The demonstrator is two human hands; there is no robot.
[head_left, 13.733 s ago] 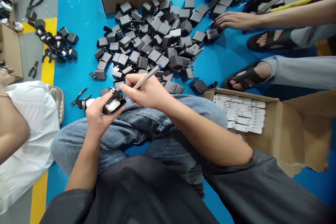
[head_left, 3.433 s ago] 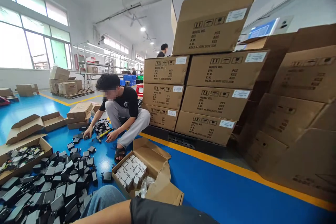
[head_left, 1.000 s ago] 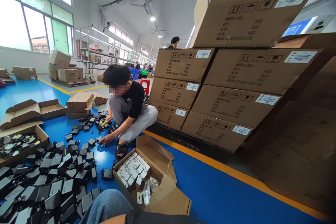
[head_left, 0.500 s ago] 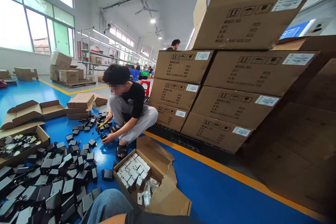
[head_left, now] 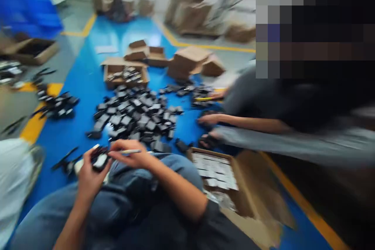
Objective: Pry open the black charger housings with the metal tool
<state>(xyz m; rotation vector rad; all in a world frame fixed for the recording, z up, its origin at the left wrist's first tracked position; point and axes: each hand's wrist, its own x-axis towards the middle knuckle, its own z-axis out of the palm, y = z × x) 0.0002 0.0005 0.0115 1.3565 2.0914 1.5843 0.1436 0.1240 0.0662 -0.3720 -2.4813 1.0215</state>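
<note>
My left hand (head_left: 90, 175) is closed around a small black-and-white device (head_left: 101, 161), held above my lap. Blur hides its details. My right hand (head_left: 132, 155) is closed on a thin, light pen-like tool (head_left: 131, 151), its fingertips close against the device. Just beyond my hands lies a big heap of black plastic cases (head_left: 137, 111) on the blue floor. Left of my left hand are dark cables and parts (head_left: 68, 166). To the right of my knee stands an open carton of white box-shaped pieces (head_left: 215, 170) in rows, with clear plastic in it.
On the right a co-worker crouches, one hand (head_left: 209, 119) low near the floor, with a yellow-handled tool (head_left: 203, 99) at the other. A carton of parts (head_left: 109, 82) stands behind the heap. Blue crates (head_left: 29, 6) and a white sack (head_left: 14, 179) are on the left.
My view has swung left and down from the stacked cartons. Both my hands, the device and the pen-like tool are now in sight; earlier only a bit of my arm showed.
</note>
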